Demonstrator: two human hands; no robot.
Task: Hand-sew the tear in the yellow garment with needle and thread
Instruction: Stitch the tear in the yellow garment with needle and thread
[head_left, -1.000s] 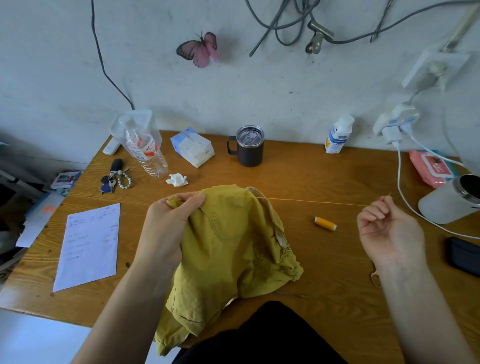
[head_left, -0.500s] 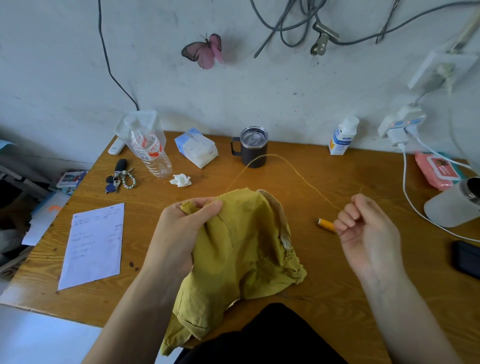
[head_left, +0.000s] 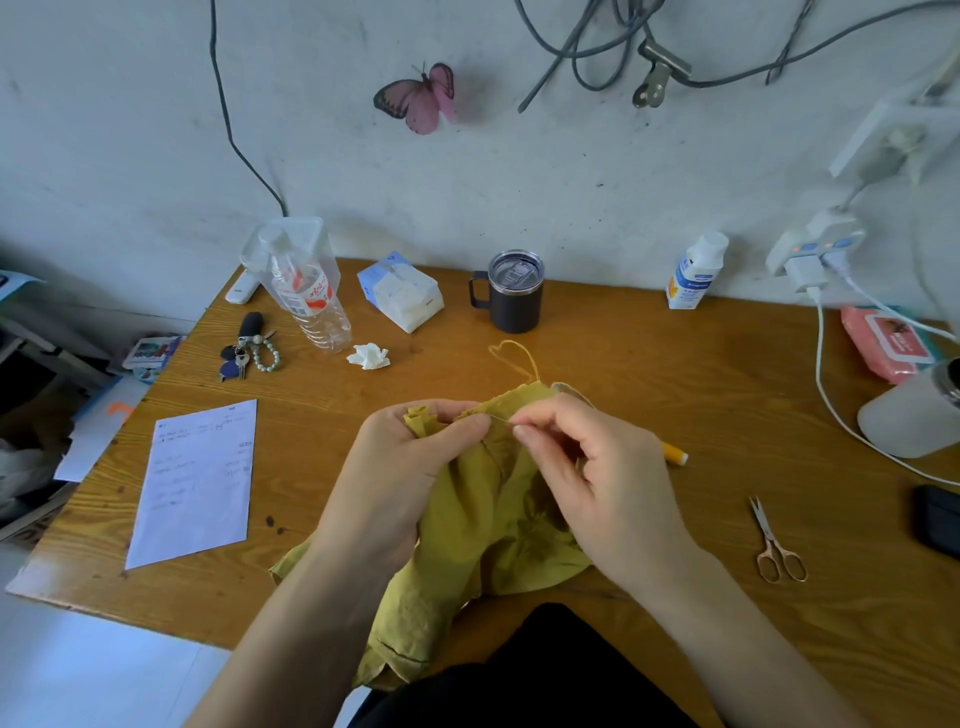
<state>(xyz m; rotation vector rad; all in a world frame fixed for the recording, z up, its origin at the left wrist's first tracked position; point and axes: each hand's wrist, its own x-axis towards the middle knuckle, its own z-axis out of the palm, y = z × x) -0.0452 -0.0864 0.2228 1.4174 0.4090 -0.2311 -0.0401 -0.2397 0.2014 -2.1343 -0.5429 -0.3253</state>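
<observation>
Yellow garment (head_left: 483, 519) is lying bunched at the middle of the desk's (head_left: 649, 374) near edge, spilling over it. Left hand (head_left: 400, 483) is gripping the fabric's top fold; right hand (head_left: 592, 467) is pinching what looks like the needle (head_left: 501, 418) at that fold. Thread (head_left: 511, 356) is looping slack behind the cloth, so stitching is underway. How much tear remains, I cannot tell. Knotting and cutting are probably still ahead. Spool (head_left: 674, 453) and scissors (head_left: 776, 545) are waiting toward the right edge.
</observation>
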